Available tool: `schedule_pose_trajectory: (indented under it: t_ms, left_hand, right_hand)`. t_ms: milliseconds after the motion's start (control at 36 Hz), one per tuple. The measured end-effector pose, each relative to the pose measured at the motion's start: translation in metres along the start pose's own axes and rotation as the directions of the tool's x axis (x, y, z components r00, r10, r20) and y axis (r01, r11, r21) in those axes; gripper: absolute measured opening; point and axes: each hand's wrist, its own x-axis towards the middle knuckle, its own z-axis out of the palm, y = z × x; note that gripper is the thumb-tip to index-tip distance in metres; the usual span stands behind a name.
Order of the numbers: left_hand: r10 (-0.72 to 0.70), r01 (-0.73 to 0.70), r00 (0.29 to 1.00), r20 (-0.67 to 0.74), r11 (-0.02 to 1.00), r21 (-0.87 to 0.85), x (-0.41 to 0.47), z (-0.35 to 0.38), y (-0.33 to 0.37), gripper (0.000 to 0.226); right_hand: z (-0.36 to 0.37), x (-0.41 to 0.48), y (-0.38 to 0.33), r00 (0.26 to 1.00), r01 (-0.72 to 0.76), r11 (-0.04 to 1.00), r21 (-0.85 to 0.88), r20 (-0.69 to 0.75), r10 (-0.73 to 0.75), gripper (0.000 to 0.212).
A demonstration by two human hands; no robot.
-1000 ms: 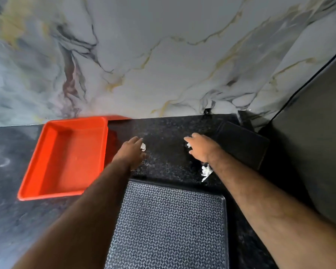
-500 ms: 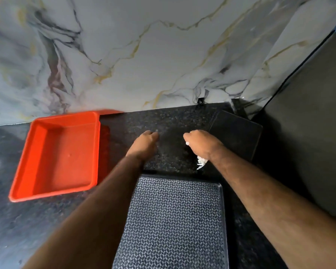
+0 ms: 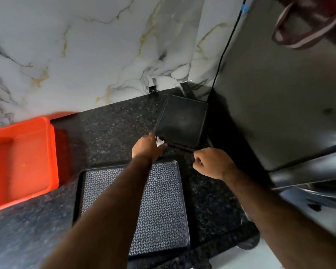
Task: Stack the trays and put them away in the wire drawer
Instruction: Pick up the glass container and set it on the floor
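Three trays lie apart on the black granite counter (image 3: 109, 129). An orange plastic tray (image 3: 23, 162) sits at the left. A black tray with a checked pattern (image 3: 163, 200) lies in the middle, partly under my left forearm. A small plain black tray (image 3: 182, 121) is at the back right by the wall. My left hand (image 3: 147, 148) is at that small tray's front left corner, fingers curled on a white paper scrap (image 3: 159, 141). My right hand (image 3: 211, 164) is a closed fist just in front of the small tray, not touching it. No wire drawer is in view.
A marble wall (image 3: 85, 55) backs the counter. A dark appliance (image 3: 279, 94) stands close on the right, with a black cable (image 3: 225, 45) running down beside it. The counter's front edge (image 3: 231, 235) is at the lower right, and a shiny metal surface (image 3: 318, 191) lies beyond it.
The view swung right. My left hand moved right to the small black tray's corner and now has the white scrap; my right hand pulled back right into a fist.
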Motion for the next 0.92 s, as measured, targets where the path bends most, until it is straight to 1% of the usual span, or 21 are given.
schedule_pose_trajectory:
  t_ms: [83, 167, 250, 306, 333, 417, 472, 528, 611, 667, 722, 806, 833, 889, 917]
  left_hand:
    - [-0.026, 0.028, 0.998, -0.058, 0.999, 0.037, 0.0, 0.009, 0.007, 0.047]
    - [-0.021, 0.027, 0.997, -0.073, 0.997, 0.079, 0.0, 0.011, 0.01, 0.036]
    - [-0.029, 0.038, 0.994, -0.106, 0.996, 0.078, -0.006, 0.007, 0.013, 0.037]
    - [-0.005, 0.012, 0.992, -0.123, 0.998, 0.058, -0.016, 0.004, 0.021, 0.038]
    - [0.027, -0.022, 0.992, -0.12, 0.999, 0.043, -0.022, 0.002, 0.027, 0.036]
    - [0.186, -0.185, 0.981, -0.057, 0.982, 0.029, -0.042, 0.008, 0.057, 0.026]
    - [0.295, -0.295, 0.956, -0.005, 0.956, 0.002, -0.057, 0.02, 0.085, 0.022]
    - [0.372, -0.371, 0.928, 0.027, 0.928, -0.037, -0.075, 0.034, 0.117, 0.018]
    - [0.495, -0.501, 0.862, 0.109, 0.865, 0.037, -0.103, 0.061, 0.162, 0.021]
    - [0.54, -0.558, 0.824, 0.169, 0.825, 0.086, -0.124, 0.078, 0.192, 0.022]
    - [0.568, -0.586, 0.798, 0.202, 0.809, 0.039, -0.147, 0.097, 0.221, 0.023]
    - [0.591, -0.6, 0.768, 0.246, 0.799, -0.045, -0.18, 0.131, 0.258, 0.023]
    - [0.595, -0.599, 0.76, 0.262, 0.798, -0.073, -0.191, 0.144, 0.269, 0.023]
    - [0.591, -0.577, 0.753, 0.29, 0.804, -0.141, -0.213, 0.172, 0.29, 0.037]
    - [0.585, -0.562, 0.754, 0.298, 0.81, -0.166, -0.224, 0.186, 0.3, 0.047]
  right_hand:
    - [0.018, -0.018, 0.015, 1.0, -0.011, 0.999, 0.032, -0.002, 0.011, 0.02]
    - [0.027, -0.033, 0.028, 1.0, -0.03, 0.996, 0.078, -0.003, 0.03, 0.018]
    - [0.026, -0.047, 0.04, 0.995, -0.074, 0.988, 0.134, -0.054, 0.081, 0.014]
    - [0.024, -0.059, 0.047, 0.99, -0.094, 0.99, 0.106, -0.094, 0.104, 0.011]
    - [0.023, -0.066, 0.049, 0.987, -0.11, 0.989, 0.103, -0.109, 0.121, 0.011]
    - [0.019, -0.09, 0.049, 0.977, -0.154, 0.975, 0.159, -0.122, 0.174, 0.026]
    - [0.018, -0.108, 0.051, 0.971, -0.184, 0.958, 0.219, -0.113, 0.213, 0.034]
    - [0.022, -0.127, 0.059, 0.959, -0.233, 0.927, 0.293, -0.087, 0.268, 0.046]
    - [0.032, -0.161, 0.08, 0.934, -0.328, 0.872, 0.364, -0.011, 0.356, 0.07]
    - [0.04, -0.185, 0.097, 0.915, -0.377, 0.852, 0.364, 0.008, 0.402, 0.077]
    - [0.05, -0.209, 0.116, 0.877, -0.445, 0.807, 0.389, 0.007, 0.48, 0.073]
    - [0.067, -0.245, 0.143, 0.774, -0.555, 0.645, 0.525, 0.042, 0.632, 0.053]
    - [0.075, -0.258, 0.152, 0.75, -0.572, 0.617, 0.541, 0.041, 0.66, 0.049]
    - [0.094, -0.284, 0.169, 0.721, -0.592, 0.594, 0.545, 0.028, 0.692, 0.039]
    - [0.103, -0.296, 0.176, 0.703, -0.604, 0.559, 0.568, 0.048, 0.71, 0.031]
